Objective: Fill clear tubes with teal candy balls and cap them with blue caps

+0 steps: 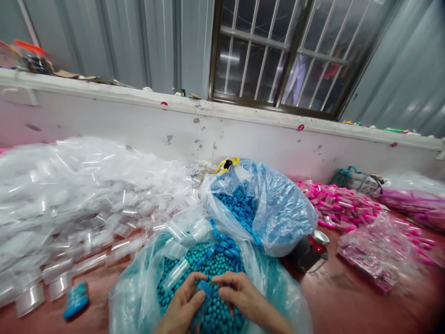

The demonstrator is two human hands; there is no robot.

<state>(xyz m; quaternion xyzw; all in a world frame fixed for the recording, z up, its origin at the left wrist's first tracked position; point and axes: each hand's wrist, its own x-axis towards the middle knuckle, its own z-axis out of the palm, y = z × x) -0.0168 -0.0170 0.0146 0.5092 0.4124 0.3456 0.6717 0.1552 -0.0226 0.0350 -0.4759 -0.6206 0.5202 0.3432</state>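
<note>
Low in the middle of the head view, my left hand (185,304) is closed around a small clear plastic tube with a blue cap (205,288) at its top. Close to the right of this cap is my right hand (241,294), its thumb and forefinger apart and nothing visible between them. Both hands are over an opened plastic bag (134,290) full of teal beads (219,308). On the beads lie loose clear tubes (176,274) and several blue caps (227,246). My left hand's lower fingers are partly hidden.
A second bag (285,208) of blue caps stands behind. Clear tubes (86,204) are heaped at left, near a filled blue-capped tube (76,300). At right are a dark container with a silver-lidded jar (318,241), pink pieces (342,204) and a crumpled clear bag (378,250).
</note>
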